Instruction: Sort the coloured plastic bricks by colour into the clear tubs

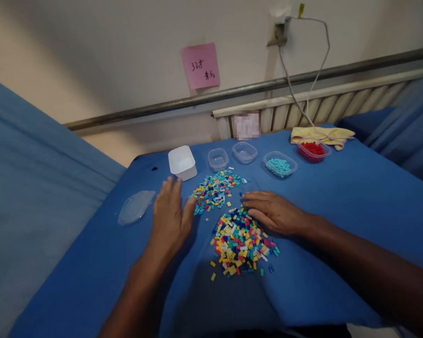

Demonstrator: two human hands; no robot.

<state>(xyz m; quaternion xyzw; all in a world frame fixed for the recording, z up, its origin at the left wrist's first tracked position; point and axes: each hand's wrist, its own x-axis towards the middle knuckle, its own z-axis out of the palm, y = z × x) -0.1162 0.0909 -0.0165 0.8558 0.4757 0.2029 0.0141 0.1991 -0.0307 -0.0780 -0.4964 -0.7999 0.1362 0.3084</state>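
Two heaps of small coloured bricks lie on the blue cloth [338,202]: a far heap [215,190] with much turquoise, and a near heap [241,241] of mixed yellow, red, blue and white. My left hand [169,216] lies flat and open on the cloth, its thumb touching the left edge of the far heap. Resting palm down at the upper right edge of the near heap, my right hand [273,211] has its fingers stretched out flat and pointing left between the two heaps. Neither hand holds anything.
Along the back stand a white tub [182,162], two clear empty tubs [218,159] [244,152], a tub of turquoise bricks [280,165] and a tub of red bricks [313,150]. A clear lid [136,207] lies left. A yellow cloth [322,135] and a white cable [303,103] are at the back right.
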